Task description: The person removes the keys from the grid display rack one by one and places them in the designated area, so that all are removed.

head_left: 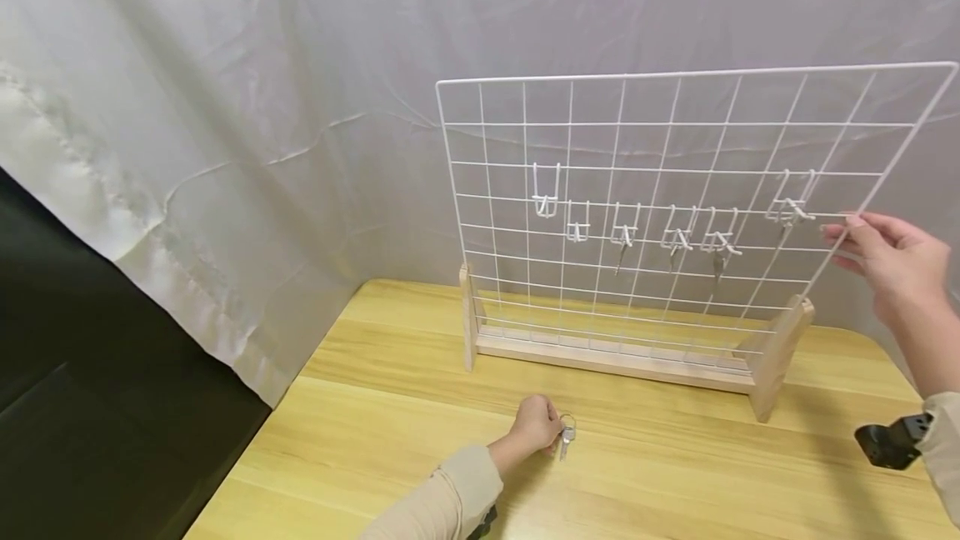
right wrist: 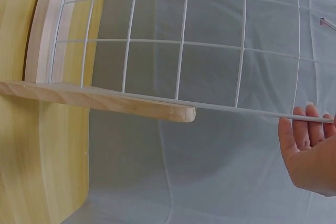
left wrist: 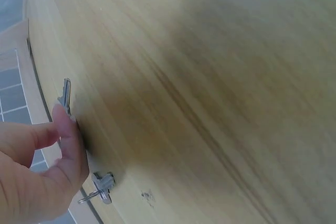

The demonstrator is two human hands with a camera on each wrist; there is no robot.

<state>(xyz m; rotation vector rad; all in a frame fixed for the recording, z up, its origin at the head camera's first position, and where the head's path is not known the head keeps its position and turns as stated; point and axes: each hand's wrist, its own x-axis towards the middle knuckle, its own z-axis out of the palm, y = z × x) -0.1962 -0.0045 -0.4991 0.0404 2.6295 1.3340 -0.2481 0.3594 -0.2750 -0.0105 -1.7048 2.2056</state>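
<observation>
head: a silvery ringed key [head_left: 567, 435] shows just beside the left hand [head_left: 534, 423], over the wood-grained table [head_left: 405, 340]. left wrist: that hand pinches a notched metal key [left wrist: 66, 91]. right wrist: the right hand [right wrist: 315, 156] grips the rim of a white wire grid [right wrist: 236, 108].

6 hooks [head_left: 545, 206], 1 grid [head_left: 678, 72]

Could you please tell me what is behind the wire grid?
Through the wire grid, a pale curtain shows, with wooden table below. The right hand's fingers pass behind the grid's edge. Hooks, hanging keys and the stand hide what lies directly behind them.
</observation>
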